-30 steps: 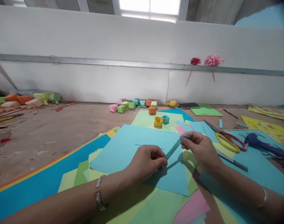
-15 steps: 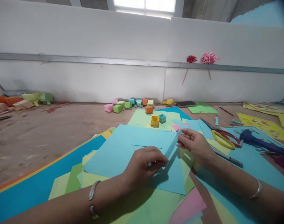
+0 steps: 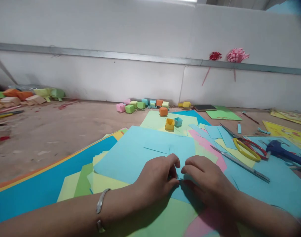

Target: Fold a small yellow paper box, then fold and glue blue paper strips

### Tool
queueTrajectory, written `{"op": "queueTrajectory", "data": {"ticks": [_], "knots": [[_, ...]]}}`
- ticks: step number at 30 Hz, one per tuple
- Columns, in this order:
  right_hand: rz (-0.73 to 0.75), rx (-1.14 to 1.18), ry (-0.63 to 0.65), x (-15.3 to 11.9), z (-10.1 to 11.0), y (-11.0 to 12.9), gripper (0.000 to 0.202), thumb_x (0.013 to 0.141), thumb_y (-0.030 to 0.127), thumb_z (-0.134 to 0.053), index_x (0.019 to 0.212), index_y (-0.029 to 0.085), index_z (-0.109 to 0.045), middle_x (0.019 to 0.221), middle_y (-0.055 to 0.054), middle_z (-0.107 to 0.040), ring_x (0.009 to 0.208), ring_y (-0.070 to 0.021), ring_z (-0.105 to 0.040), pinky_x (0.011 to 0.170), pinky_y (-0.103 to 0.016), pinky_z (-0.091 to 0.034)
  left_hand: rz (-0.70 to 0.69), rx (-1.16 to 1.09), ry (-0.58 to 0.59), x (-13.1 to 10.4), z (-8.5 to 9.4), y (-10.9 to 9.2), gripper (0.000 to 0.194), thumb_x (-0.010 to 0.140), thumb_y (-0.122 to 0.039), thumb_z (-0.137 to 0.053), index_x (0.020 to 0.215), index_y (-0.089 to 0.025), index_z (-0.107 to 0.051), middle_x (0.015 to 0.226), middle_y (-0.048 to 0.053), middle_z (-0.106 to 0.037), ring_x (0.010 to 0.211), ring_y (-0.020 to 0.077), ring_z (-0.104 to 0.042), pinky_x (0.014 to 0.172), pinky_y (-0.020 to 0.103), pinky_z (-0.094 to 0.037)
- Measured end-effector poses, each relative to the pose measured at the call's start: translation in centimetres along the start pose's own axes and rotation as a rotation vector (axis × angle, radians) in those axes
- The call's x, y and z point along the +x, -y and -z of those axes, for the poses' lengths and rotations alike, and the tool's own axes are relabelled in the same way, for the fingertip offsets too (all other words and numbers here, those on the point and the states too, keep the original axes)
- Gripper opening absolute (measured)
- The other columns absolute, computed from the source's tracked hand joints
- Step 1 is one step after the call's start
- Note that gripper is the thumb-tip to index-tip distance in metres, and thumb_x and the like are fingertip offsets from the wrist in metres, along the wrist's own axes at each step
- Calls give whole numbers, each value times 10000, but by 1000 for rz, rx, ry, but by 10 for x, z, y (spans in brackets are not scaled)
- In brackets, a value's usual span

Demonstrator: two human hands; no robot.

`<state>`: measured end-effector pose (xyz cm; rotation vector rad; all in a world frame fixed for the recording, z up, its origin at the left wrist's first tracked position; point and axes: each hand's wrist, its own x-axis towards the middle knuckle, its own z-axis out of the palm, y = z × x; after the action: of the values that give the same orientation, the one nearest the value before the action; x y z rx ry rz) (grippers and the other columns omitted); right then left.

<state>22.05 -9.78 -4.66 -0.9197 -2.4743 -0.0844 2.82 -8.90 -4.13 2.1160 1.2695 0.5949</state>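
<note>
Above the light-blue sheet (image 3: 128, 154), our left hand (image 3: 157, 174) seems to pinch a mostly hidden bit of blue paper (image 3: 179, 180), lying between it and our equally near right hand (image 3: 206, 177), whose grip, like the paper's long axis, we cannot tell.

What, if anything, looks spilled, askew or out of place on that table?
A reddish smear marks the brown tabletop near the wall, left of the small central boxes; it may be spilled paint. The paper sheets under the left hand and right hand lie askew, corners jutting at different angles.
</note>
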Motion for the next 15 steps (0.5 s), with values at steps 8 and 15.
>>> {"op": "queueTrajectory", "data": {"ticks": [8, 15], "knots": [[14, 26, 88, -6, -4, 3, 310, 890, 83, -404, 642, 154, -576, 670, -48, -543, 617, -156, -432, 560, -301, -284, -97, 129, 91, -5, 1, 3, 46, 770, -200, -698, 762, -205, -653, 791, 4, -633, 774, 177, -554, 644, 281, -373], [-121, 283, 200, 0, 0, -4, 235, 944, 158, -411, 807, 183, -599, 754, -43, -575, 681, -161, -497, 596, -289, -356, -344, 584, 253, -1, 8, 0, 178, 826, -92, -614, 679, -192, -624, 688, 10, -565, 658, 172, -486, 509, 315, -257]]}}
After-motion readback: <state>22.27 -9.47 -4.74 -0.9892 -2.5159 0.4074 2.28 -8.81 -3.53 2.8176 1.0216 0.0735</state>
